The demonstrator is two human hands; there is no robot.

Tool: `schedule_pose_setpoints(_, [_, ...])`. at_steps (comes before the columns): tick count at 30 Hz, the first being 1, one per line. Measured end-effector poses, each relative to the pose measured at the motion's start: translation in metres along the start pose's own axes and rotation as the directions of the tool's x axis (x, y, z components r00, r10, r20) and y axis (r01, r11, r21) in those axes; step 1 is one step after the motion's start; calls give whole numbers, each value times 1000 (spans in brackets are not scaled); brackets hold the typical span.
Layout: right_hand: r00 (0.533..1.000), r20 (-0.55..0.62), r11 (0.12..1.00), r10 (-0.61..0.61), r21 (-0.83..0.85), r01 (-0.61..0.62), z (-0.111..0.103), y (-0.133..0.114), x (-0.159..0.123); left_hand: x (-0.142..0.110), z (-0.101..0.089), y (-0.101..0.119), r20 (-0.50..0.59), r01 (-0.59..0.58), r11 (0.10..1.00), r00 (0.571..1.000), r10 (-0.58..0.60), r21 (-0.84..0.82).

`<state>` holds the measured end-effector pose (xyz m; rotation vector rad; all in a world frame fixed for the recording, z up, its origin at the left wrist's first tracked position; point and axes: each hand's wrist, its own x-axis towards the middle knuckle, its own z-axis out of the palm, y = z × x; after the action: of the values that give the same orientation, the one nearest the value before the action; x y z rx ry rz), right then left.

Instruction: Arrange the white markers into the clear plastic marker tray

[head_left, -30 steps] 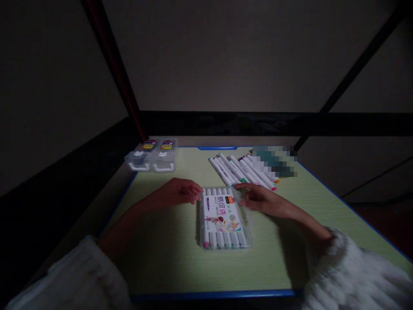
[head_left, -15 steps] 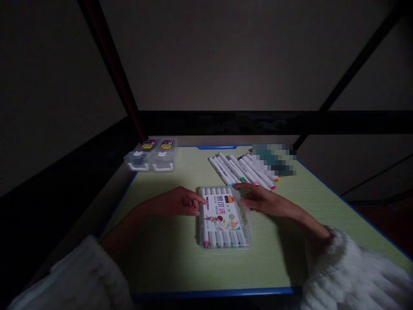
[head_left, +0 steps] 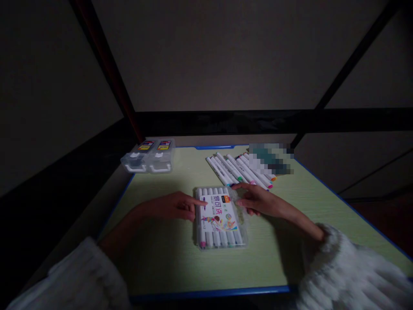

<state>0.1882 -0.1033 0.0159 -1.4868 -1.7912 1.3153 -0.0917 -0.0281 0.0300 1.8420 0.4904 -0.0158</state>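
A clear plastic marker case (head_left: pixel 240 219) lies flat on the table in front of me, with white markers and a colourful printed label inside. My left hand (head_left: pixel 177 206) is at its left side, index finger stretched onto the label and the other fingers curled. At the upper right edge of the case rests my right hand (head_left: pixel 260 200), its index finger extended along the top corner and its thumb apart below. Neither hand is wrapped round the case. Just beyond lie several loose white markers (head_left: pixel 243 170) with coloured ends.
Two clear plastic cases (head_left: pixel 161 161) with white handles stand at the table's far left corner. A blurred-out patch (head_left: pixel 271 158) hides something at the far right. The pale green table (head_left: pixel 180 267) has a blue edge, and a wall rises behind it.
The view has shifted slightly, so the things appear a little further left. My left index finger looks straighter on the label. The case and loose markers keep their places on the table.
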Motion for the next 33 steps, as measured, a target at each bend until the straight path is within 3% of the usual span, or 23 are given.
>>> schedule_pose_setpoints(9, [998, -55, 1000, -20, -3, 20, 10, -7, -5, -2, -2, -3, -25, 18, 1000, 1000, -18, -9])
schedule_pose_setpoints(14, [1000, -8, 981, -1, 193, 2, 16, -3, -5, -5, -7, -3, -57, 44, 999, 997, -43, 13])
schedule_pose_setpoints(20, [996, -89, 897, 5, 440, 34, 22, -5, -1, -7, -8, 2, -82, 35, 998, 996, -31, 54])
schedule_pose_setpoints(27, [998, -55, 835, 22, 551, 12, 22, -23, -4, -6, -7, 2, -112, 4, 985, 994, 15, 171])
schedule_pose_setpoints(33, [989, -144, 808, 37, 587, 55, 23, -30, -4, -1, 4, 12, -291, 79, 918, 956, 41, 389])
